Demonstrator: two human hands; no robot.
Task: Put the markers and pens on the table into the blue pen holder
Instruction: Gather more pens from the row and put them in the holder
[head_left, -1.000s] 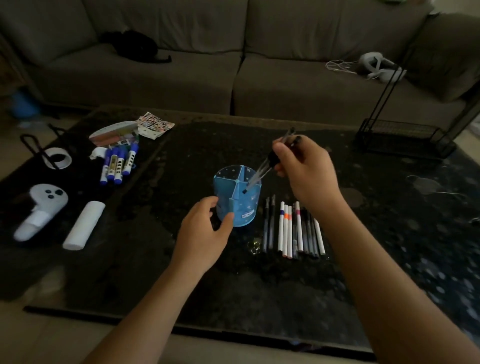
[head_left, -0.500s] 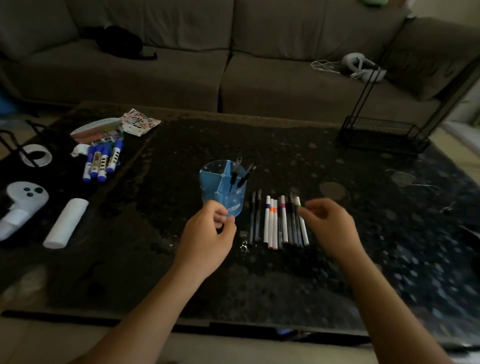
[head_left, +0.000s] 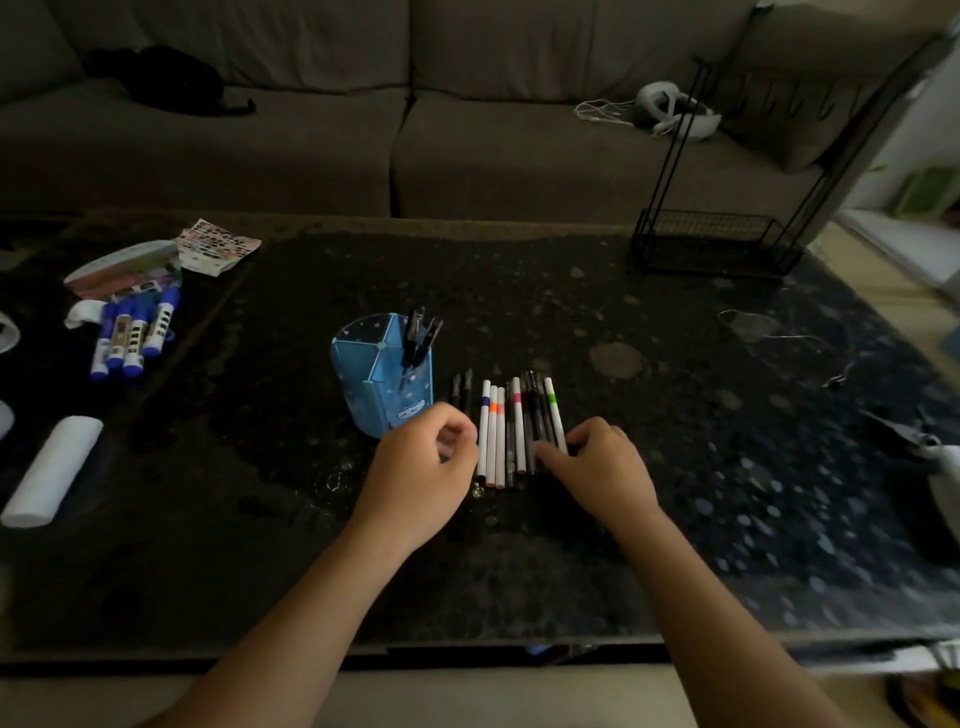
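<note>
Both bare hands rest toward the near edge of the dark speckled counter (head_left: 675, 467). The left hand (head_left: 421, 478) curls loosely, fingers (head_left: 457, 434) holding nothing, just beside the blue plastic pen holder (head_left: 382, 384). The right hand (head_left: 605, 470) presses its fingers (head_left: 550, 454) onto the near ends of the row of slim white and black pens (head_left: 511, 431) (whether it grips one, I cannot tell). Two dark pens (head_left: 418, 343) stand in the holder's right compartment. Blue-capped markers (head_left: 132, 338) lie near the far-left corner.
</note>
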